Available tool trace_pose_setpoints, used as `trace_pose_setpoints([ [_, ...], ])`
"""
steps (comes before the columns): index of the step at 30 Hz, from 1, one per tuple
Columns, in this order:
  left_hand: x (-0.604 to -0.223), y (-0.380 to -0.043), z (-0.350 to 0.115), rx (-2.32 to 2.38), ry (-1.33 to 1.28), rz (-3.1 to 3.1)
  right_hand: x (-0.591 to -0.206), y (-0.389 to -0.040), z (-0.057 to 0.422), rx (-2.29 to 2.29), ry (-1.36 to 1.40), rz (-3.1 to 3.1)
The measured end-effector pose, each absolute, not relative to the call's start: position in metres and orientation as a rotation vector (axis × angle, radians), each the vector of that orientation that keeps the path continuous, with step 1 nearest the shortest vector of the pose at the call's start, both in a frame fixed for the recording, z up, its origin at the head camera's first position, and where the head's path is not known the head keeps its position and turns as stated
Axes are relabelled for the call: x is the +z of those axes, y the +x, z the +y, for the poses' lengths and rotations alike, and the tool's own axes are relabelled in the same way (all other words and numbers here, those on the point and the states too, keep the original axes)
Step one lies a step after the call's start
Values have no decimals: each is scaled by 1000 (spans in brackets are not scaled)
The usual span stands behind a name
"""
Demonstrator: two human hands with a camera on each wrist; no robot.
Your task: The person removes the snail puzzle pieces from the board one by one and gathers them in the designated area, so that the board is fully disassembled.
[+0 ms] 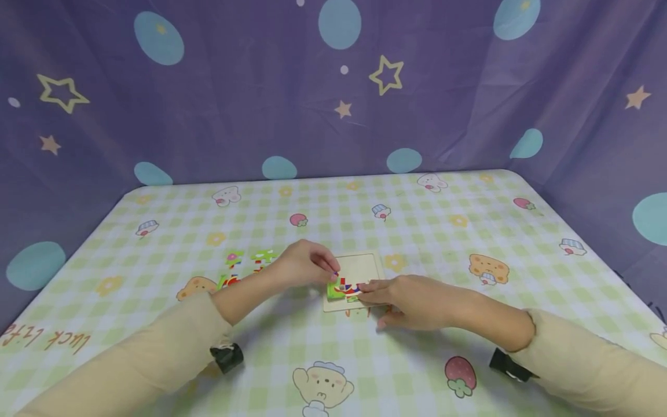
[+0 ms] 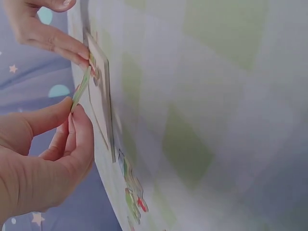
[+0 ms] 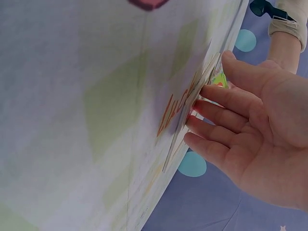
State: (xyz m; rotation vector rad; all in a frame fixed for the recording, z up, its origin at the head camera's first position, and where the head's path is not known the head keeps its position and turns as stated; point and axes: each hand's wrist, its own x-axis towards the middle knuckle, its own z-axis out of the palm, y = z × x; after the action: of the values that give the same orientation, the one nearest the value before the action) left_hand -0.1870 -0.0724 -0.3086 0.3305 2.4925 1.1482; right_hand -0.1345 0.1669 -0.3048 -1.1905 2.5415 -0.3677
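Observation:
My left hand (image 1: 304, 263) pinches a thin, green-edged puzzle piece (image 2: 81, 90) between thumb and fingers. In the left wrist view the piece is tilted over a pale wooden puzzle board (image 1: 359, 265). Colourful pieces with red, blue and green parts lie along the board's near side. My right hand (image 1: 419, 302) rests its fingertips on these pieces at the near right, its fingers extended. In the right wrist view, the fingers (image 3: 219, 115) touch the board area, and their tips partly hide what lies beneath.
Several loose puzzle pieces (image 1: 264, 255) lie on the table left of the board, partly behind my left forearm. A checked cloth (image 1: 417, 231) with cartoon prints covers the table. A purple curtain (image 1: 260, 104) hangs behind it.

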Motion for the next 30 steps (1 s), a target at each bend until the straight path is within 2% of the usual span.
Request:
trace_pose_setpoints([
  [20, -306, -187, -120, 1175, 177, 2479, -305, -133, 167, -356, -1198, 2557],
  [30, -309, -183, -156, 1168, 218, 2452, -304, -132, 166, -349, -1185, 2557],
])
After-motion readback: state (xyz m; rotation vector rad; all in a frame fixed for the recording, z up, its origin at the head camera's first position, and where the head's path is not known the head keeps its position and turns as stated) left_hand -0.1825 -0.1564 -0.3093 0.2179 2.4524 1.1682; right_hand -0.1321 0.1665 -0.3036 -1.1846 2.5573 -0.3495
